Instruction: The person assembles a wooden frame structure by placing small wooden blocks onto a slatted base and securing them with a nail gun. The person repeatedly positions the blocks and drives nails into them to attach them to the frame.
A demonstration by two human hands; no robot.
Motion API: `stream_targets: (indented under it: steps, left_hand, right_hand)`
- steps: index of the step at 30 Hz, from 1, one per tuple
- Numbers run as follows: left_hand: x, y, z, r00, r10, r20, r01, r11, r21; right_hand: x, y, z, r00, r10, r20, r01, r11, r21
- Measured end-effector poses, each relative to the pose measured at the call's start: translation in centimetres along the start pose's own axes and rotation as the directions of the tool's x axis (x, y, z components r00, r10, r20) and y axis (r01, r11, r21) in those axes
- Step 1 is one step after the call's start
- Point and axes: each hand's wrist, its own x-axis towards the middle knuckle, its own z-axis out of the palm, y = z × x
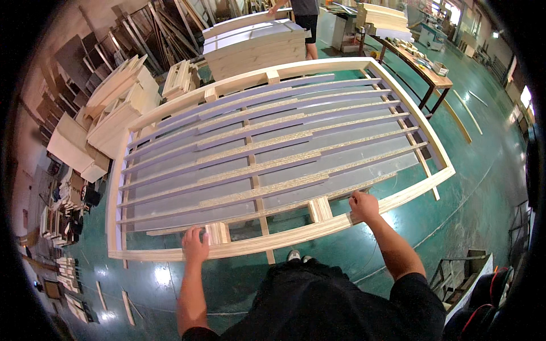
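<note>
A large rectangular wooden frame (284, 235) lies in front of me, its near rail running across just ahead of my feet. My left hand (195, 244) is closed over that rail, beside a short wood block (217, 233). Farther right, my right hand (364, 207) is also curled over the rail, its fingertips partly hidden. Between the hands, a second wood block (320, 209) sits against the rail's inner side. Inside the frame, several long strips of particle board (267, 188) run lengthwise over a grey panel (170, 215). Narrow crosspieces (255, 184) pass beneath the strips.
Beyond the frame stands a white-topped stack of boards (256, 51), with another person (307, 23) beside it. A workbench (418, 59) holds small items at far right. Wooden box-like pieces (122, 108) stand at left, and loose strips (458, 116) lie on the green floor.
</note>
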Motion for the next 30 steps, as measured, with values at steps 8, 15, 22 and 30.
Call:
stream_targets:
  steps: [8,15,22,30]
  left_hand:
    - [0.8,0.5,-0.1,0.974,-0.179,0.136,0.17,0.983,0.072]
    - [0.3,1.5,-0.6,0.927,-0.323,0.19,0.287,0.938,0.193]
    - [-0.1,0.7,1.0,0.957,-0.274,0.093,0.256,0.952,0.164]
    - [-0.8,0.2,1.5,0.946,-0.305,0.111,0.288,0.946,0.146]
  right_hand:
    - [-0.3,-0.4,0.3,1.0,0.029,0.005,-0.028,0.999,-0.043]
    - [-0.1,-0.4,0.4,0.998,-0.04,-0.041,0.037,0.997,-0.069]
    - [-0.5,-0.6,0.3,0.999,0.021,0.024,-0.019,0.996,-0.084]
    - [-0.3,-0.4,0.6,0.999,-0.007,0.054,0.011,0.996,-0.091]
